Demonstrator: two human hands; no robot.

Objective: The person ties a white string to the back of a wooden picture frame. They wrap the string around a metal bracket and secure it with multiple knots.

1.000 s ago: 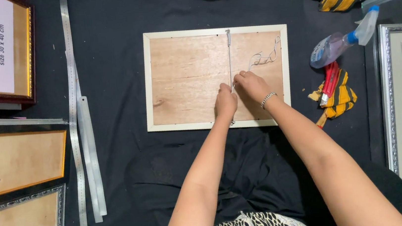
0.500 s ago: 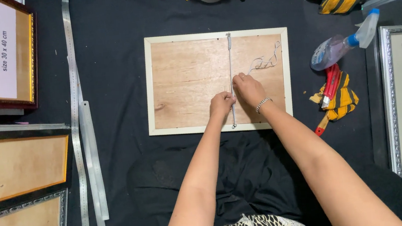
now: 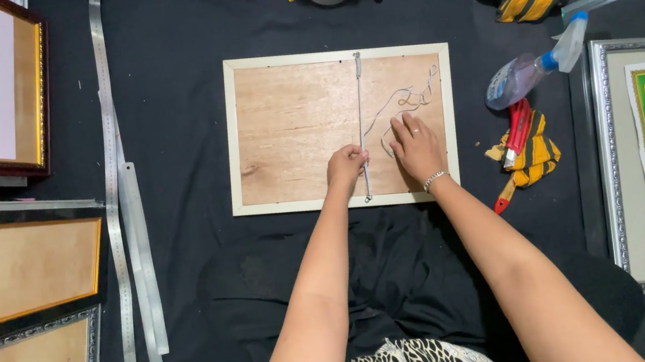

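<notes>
Right hand (image 3: 415, 147) shifted up, flat on frame back (image 3: 293, 128); left hand (image 3: 346, 166) fingers pinch cord (image 3: 362, 121).

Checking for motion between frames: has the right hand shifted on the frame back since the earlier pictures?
Yes. The right hand has moved up the frame back, away from its near edge, toward the loose cord.

Frame (image 3: 253, 132) centre on cloth (image 3: 166, 62); spray bottle (image 3: 523, 76) right, rulers (image 3: 112, 187) left.

We reached both bare arms forward, our left hand (image 3: 347, 164) curled closed, our right hand (image 3: 417, 147) flat, fingers spread.
</notes>
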